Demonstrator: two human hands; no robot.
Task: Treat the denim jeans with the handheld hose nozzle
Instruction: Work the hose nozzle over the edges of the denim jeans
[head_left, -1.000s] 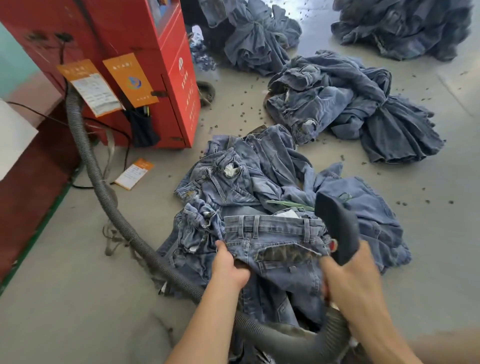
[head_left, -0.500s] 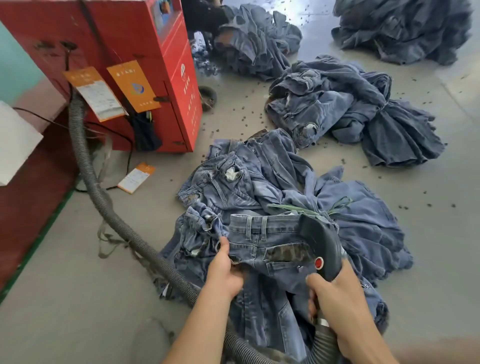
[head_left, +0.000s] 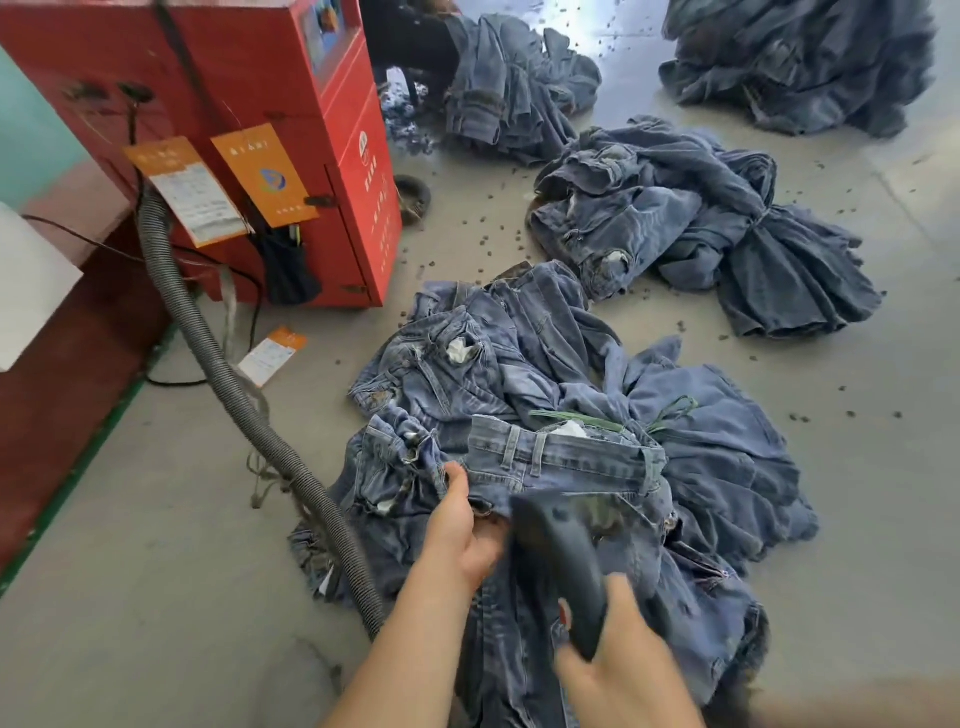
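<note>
Jeans (head_left: 566, 462) on floor (head_left: 156, 545), near pile, waistband up.
Left hand (head_left: 460, 525) gripping fabric below waistband; right hand (head_left: 618, 660) clenched around dark hose nozzle (head_left: 556, 561), tip pressed against denim; corrugated hose (head_left: 218, 364) trailing left.

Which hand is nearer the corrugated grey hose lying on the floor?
Left. The left hand grips the jeans just right of the corrugated hose. The right hand, holding the nozzle, sits farther right, beyond the left.

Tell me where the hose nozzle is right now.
In the head view the hose nozzle sits low and right of centre, gripped by the right hand, its tip on the jeans beside the left hand.
</note>
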